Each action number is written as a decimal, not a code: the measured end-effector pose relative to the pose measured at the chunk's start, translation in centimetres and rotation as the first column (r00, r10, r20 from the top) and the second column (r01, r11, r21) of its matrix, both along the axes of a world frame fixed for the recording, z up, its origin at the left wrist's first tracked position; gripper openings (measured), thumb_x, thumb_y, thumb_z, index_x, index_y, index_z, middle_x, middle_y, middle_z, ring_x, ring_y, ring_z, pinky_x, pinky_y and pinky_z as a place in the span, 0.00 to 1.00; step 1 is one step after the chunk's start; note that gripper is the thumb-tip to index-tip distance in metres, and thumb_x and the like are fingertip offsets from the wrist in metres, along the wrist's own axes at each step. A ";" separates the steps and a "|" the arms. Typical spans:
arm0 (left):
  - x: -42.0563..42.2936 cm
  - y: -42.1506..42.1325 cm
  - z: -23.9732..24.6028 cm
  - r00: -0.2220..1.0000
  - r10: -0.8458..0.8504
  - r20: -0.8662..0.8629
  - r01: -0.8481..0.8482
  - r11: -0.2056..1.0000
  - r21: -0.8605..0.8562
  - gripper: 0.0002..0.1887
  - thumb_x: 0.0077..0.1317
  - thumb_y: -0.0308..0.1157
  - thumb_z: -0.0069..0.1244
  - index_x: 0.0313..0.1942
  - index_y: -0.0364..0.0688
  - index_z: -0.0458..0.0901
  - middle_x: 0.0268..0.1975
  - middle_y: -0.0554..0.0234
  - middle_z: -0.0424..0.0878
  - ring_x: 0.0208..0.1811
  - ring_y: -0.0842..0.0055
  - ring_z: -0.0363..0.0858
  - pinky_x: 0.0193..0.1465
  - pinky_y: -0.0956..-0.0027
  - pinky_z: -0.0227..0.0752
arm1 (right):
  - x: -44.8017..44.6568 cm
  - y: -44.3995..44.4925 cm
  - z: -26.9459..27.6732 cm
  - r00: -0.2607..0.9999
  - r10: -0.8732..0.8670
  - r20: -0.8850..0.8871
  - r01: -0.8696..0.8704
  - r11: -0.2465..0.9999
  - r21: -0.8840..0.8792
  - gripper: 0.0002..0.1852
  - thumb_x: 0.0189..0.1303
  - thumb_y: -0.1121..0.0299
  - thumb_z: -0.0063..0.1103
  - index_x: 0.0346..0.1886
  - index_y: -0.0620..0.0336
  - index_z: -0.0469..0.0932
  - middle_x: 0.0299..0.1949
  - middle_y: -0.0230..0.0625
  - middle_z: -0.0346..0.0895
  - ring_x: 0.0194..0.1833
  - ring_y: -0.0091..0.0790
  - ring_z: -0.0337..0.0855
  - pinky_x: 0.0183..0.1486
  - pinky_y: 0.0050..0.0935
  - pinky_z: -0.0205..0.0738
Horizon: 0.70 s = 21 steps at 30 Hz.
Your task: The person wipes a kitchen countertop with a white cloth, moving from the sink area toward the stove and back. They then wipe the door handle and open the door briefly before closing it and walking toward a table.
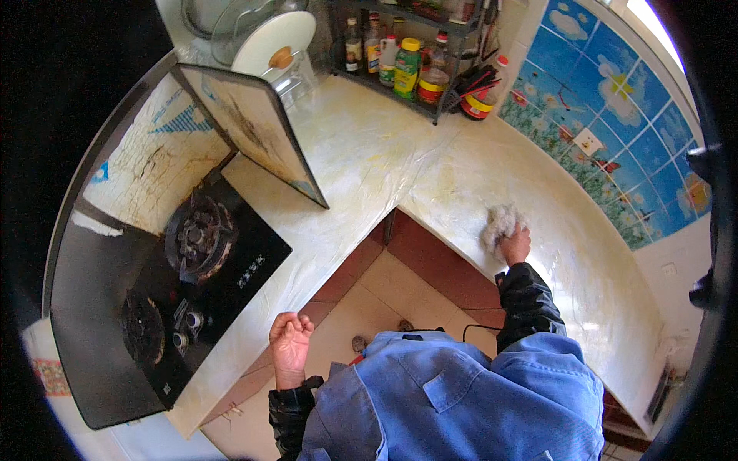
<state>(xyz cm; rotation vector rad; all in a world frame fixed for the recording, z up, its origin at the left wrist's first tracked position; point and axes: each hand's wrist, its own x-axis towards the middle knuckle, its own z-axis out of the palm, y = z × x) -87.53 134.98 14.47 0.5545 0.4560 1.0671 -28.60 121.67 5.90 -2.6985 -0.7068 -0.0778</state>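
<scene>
My right hand point(515, 244) holds a fluffy greyish-white cloth or wad point(500, 226) against the pale marbled countertop point(461, 167), on the stretch right of the inner corner. The fingers are curled over the wad's near edge, so part of it is hidden. My left hand point(291, 340) is raised near the front edge of the left stretch of counter, palm up, fingers curled, with nothing seen in it. The black gas stove point(219, 271) is to its left.
A folding splash guard point(259, 127) stands around the stove. Behind it are a white lid point(282, 43) and glass lids. A dark metal rack point(380, 86) holds several sauce bottles. A bottle point(477, 106) and chopsticks stand beside it, near the tiled wall point(611, 115).
</scene>
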 end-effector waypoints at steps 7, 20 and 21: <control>4.1 0.6 -0.6 0.981 -0.181 -0.073 0.179 0.983 -0.035 0.16 0.70 0.35 0.61 0.52 0.37 0.82 0.35 0.65 0.81 0.48 0.70 0.81 0.56 0.61 0.77 | -6.8 6.0 -0.4 0.935 0.296 0.194 -0.286 0.955 -0.079 0.45 0.46 0.52 0.76 0.71 0.46 0.70 0.59 0.51 0.70 0.56 0.58 0.76 0.54 0.55 0.76; 8.4 -0.8 -1.1 0.889 -0.439 -0.134 0.417 0.894 -0.165 0.21 0.70 0.38 0.61 0.58 0.36 0.80 0.47 0.60 0.86 0.53 0.68 0.84 0.57 0.64 0.78 | 0.0 -17.5 0.2 0.943 -0.331 -0.012 0.330 0.942 -0.065 0.48 0.49 0.52 0.76 0.76 0.42 0.64 0.65 0.53 0.70 0.54 0.58 0.82 0.55 0.53 0.79; 8.9 -1.0 -1.5 0.880 -0.459 -0.123 0.437 0.883 -0.169 0.21 0.70 0.38 0.60 0.58 0.36 0.80 0.47 0.60 0.86 0.53 0.68 0.84 0.57 0.64 0.79 | -0.3 -17.8 0.5 0.941 -0.327 -0.086 0.329 0.944 0.001 0.50 0.47 0.54 0.76 0.77 0.43 0.62 0.66 0.54 0.68 0.56 0.59 0.80 0.58 0.52 0.78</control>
